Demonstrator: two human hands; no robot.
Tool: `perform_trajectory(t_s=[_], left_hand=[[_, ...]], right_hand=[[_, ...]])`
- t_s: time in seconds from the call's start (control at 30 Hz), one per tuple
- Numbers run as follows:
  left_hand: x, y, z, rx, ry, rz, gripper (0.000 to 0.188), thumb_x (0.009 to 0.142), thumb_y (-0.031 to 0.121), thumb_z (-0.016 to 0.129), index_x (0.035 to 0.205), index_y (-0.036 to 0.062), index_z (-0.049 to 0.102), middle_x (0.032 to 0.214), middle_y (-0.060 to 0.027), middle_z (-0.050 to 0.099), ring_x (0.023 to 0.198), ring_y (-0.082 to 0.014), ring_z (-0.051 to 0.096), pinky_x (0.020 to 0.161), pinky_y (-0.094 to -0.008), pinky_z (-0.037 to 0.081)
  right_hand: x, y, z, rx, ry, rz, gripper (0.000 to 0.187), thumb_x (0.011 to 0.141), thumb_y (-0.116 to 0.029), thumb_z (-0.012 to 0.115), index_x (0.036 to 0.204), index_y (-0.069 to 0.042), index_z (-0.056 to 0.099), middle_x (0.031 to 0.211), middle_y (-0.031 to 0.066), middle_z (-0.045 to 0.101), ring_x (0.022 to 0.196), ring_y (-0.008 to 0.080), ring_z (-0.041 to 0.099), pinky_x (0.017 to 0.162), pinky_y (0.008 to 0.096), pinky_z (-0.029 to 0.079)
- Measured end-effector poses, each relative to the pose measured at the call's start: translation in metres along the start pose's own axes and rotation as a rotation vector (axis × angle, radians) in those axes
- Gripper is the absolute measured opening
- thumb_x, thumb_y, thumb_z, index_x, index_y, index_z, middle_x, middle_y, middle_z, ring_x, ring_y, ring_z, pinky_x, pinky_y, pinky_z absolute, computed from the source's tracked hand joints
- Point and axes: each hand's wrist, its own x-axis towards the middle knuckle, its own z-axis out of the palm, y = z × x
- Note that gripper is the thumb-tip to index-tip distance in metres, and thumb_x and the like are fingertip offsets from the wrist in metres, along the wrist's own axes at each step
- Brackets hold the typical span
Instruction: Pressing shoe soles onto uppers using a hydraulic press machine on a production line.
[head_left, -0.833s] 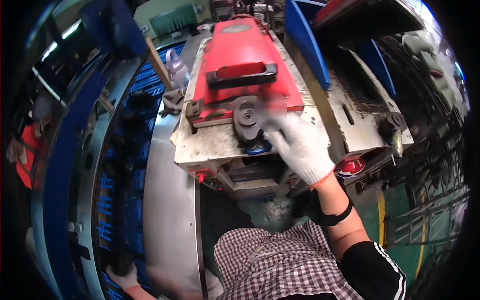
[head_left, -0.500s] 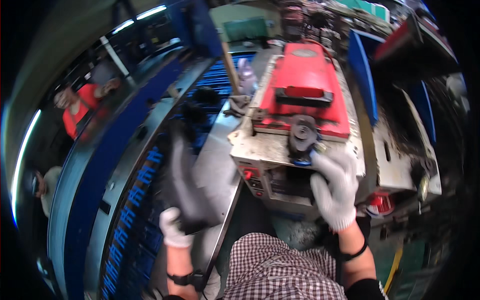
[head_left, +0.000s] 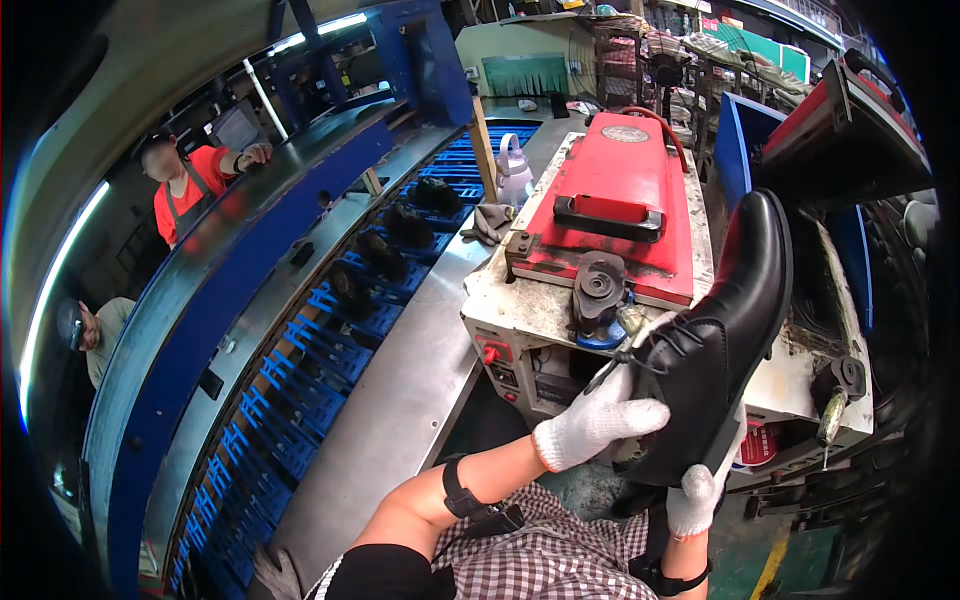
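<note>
A black lace-up leather boot (head_left: 745,300) is held up in front of me at the right, its toe pointing up and away. My left hand (head_left: 603,418), in a white knit glove, grips it by the ankle part near the laces, thumb against the side. Lower down, my gloved right hand (head_left: 697,497) clasps the heel end, with its thumb showing and most fingers hidden behind. Just beyond the boot is a white machine (head_left: 515,300) with a red lid (head_left: 625,165), a black handle (head_left: 608,217) and a dark round clamp knob (head_left: 600,285).
A conveyor with blue slats (head_left: 290,400) and several dark shoes runs along the left, beside a metal ledge (head_left: 400,385). A lilac bottle (head_left: 513,172) and grey gloves (head_left: 488,224) lie near the machine. Another raised red lid (head_left: 850,130) stands right. Two people are beyond the conveyor.
The boot has come from beside the conveyor at the left across to the right. My left hand moved with it, and my right hand left the knob area and now holds the heel.
</note>
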Motion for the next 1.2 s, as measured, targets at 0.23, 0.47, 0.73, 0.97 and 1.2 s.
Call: perform_trajectory(t_s=[0.23, 0.47, 0.73, 0.97, 1.2], left_hand=[[0.006, -0.005, 0.018, 0.155, 0.209, 0.073, 0.064, 0.101, 0.015, 0.062, 0.158, -0.0042, 0.041, 0.151, -0.0136, 0.055, 0.140, -0.0196, 0.049, 0.120, -0.0349, 0.037], [-0.005, -0.015, 0.000, 0.328, 0.300, 0.138, 0.062, 0.105, 0.023, 0.060, 0.157, -0.0051, 0.043, 0.150, -0.0135, 0.056, 0.138, -0.0193, 0.052, 0.119, -0.0354, 0.038], [-0.012, -0.027, -0.013, 0.324, 0.315, 0.045, 0.056, 0.111, 0.026, 0.050, 0.158, -0.0026, 0.042, 0.157, -0.0154, 0.051, 0.148, -0.0226, 0.043, 0.126, -0.0366, 0.029], [-0.019, -0.035, -0.022, 0.381, 0.353, -0.050, 0.057, 0.113, 0.035, 0.046, 0.156, -0.0022, 0.046, 0.127, -0.0083, 0.067, 0.114, -0.0103, 0.055, 0.106, -0.0317, 0.042], [-0.019, -0.047, -0.026, 0.507, 0.356, 0.115, 0.064, 0.114, 0.045, 0.040, 0.156, -0.0043, 0.044, 0.143, -0.0158, 0.061, 0.134, -0.0190, 0.053, 0.118, -0.0352, 0.035]], right_hand=[[-0.012, 0.013, -0.033, -0.108, 0.019, -0.008, 0.128, 0.073, -0.064, 0.089, 0.165, -0.002, 0.024, 0.162, 0.0171, 0.038, 0.147, 0.0310, 0.044, 0.123, 0.0457, 0.037], [-0.016, 0.019, -0.028, -0.211, -0.024, 0.027, 0.129, 0.072, -0.071, 0.086, 0.161, 0.003, 0.031, 0.160, 0.0176, 0.041, 0.145, 0.0307, 0.046, 0.121, 0.0446, 0.037], [-0.020, 0.014, -0.025, -0.476, -0.055, -0.003, 0.110, 0.073, -0.047, 0.084, 0.158, 0.004, 0.038, 0.158, 0.0181, 0.044, 0.147, 0.0314, 0.042, 0.124, 0.0450, 0.030], [-0.020, 0.009, -0.017, -0.569, -0.073, 0.009, 0.101, 0.065, -0.024, 0.073, 0.158, 0.002, 0.040, 0.155, 0.0161, 0.044, 0.146, 0.0304, 0.041, 0.126, 0.0441, 0.027], [-0.018, 0.014, -0.020, -0.522, -0.120, -0.034, 0.104, 0.073, -0.036, 0.081, 0.158, 0.003, 0.037, 0.157, 0.0158, 0.041, 0.147, 0.0305, 0.041, 0.125, 0.0445, 0.028]])
